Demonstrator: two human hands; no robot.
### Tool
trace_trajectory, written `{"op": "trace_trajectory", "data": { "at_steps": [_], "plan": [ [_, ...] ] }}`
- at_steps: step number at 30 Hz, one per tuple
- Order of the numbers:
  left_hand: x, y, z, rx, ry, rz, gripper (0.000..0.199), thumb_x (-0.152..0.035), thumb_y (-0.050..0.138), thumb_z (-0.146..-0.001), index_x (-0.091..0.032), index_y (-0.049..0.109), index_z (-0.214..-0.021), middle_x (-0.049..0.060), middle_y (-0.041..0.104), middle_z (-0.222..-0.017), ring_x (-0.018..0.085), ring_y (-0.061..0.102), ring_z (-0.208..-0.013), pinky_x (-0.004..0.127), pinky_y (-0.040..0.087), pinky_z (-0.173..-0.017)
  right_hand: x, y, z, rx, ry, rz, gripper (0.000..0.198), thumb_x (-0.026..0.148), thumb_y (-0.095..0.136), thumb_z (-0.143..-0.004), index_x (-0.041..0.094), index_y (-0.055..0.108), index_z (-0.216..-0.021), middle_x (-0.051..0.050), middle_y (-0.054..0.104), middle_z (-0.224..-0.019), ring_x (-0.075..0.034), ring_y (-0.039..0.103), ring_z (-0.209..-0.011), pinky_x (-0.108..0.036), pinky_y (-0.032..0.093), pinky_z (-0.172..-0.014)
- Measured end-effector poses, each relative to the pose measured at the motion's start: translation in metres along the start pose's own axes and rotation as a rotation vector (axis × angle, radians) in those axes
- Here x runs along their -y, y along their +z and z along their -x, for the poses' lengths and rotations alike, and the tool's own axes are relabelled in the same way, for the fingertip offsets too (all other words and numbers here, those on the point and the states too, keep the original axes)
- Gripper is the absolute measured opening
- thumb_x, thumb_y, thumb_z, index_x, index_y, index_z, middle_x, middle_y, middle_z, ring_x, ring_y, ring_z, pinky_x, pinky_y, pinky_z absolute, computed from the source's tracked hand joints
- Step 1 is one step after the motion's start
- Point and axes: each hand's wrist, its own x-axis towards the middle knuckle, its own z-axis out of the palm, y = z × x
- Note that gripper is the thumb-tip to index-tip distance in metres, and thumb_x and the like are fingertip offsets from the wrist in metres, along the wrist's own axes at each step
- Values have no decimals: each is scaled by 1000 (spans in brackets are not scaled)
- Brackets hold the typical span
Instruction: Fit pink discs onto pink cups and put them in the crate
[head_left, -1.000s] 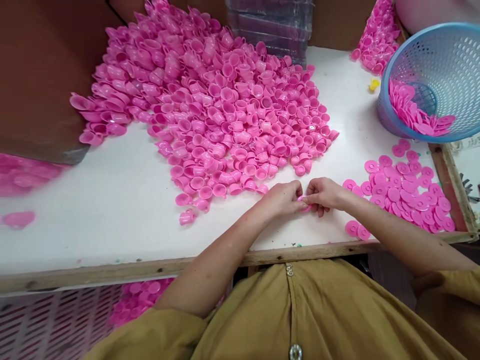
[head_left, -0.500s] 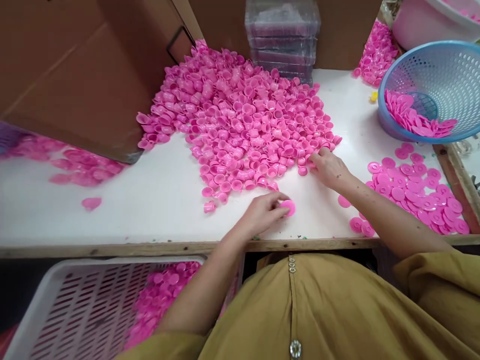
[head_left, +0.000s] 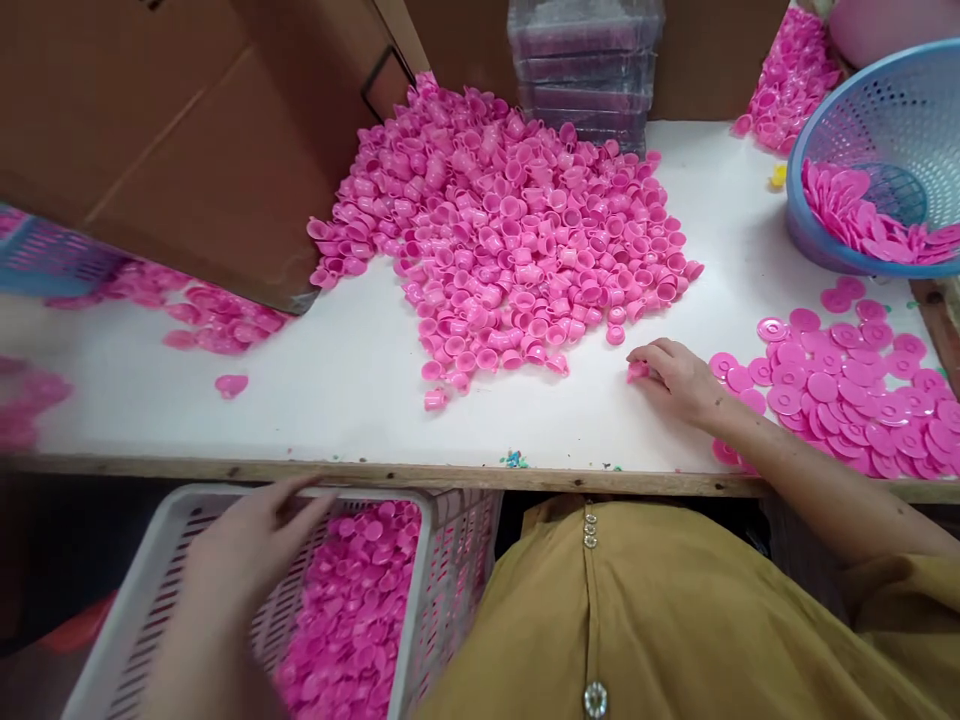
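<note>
My right hand is closed on a small pink toy cup, just above the white tabletop. Behind it spreads a big heap of pink toy cups, with handles showing on many. To its right lie loose pink toy saucers, flat and overlapping. My left hand, smeared by motion, hangs over a white slotted crate below the table edge. Its thumb and fingers are apart, and nothing shows between them. Small pink pieces fill the crate's right part.
A blue perforated basket holding saucers stands at the right. Cardboard boxes and a stack of clear plastic packs border the cup heap. More pink pieces lie at the left. A wooden strip edges the table.
My left hand has moved left and down from the table to over the crate; the saucer it held is no longer visible there. My right hand has drawn back from the heap with a cup.
</note>
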Motion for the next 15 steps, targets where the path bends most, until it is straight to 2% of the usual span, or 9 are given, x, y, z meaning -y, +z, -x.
{"op": "trace_trajectory", "data": {
  "at_steps": [2,5,8,11,15],
  "plan": [
    [-67,13,-16,-80,107,74,36,-52,54,-78,-24,67,-96,1,68,-81,22,64,-74,34,51,-71,2,1,3,-22,-26,37,16,19,54,-89,17,62,-103,-10,65,-96,-25,58,-89,-37,46,-81],
    [-165,36,-35,-128,354,214,35,-45,51,-86,-20,67,-105,5,66,-90,19,63,-80,31,51,-75,2,-10,11,-40,-14,85,21,22,58,-88,16,61,-108,-13,65,-102,-27,59,-94,-39,46,-81],
    [-234,55,-49,-130,502,107,30,-37,53,-88,-16,67,-102,10,64,-94,24,61,-89,35,51,-79,-3,-33,22,45,82,163,19,21,60,-87,17,63,-106,-11,64,-99,-25,60,-92,-34,46,-75],
    [-262,64,-59,-60,579,-64,22,-28,56,-85,-13,68,-94,14,63,-96,29,59,-96,38,49,-80,-7,-55,32,238,209,279,17,20,63,-84,18,65,-101,-10,62,-98,-23,61,-85,-29,41,-62],
    [-259,69,-60,-6,616,-92,18,-18,54,-83,-13,66,-95,13,61,-95,28,59,-95,36,49,-78,-9,-64,37,371,287,325,16,23,64,-82,17,64,-96,-10,60,-100,-19,59,-75,-26,33,-53]
  ]
}}
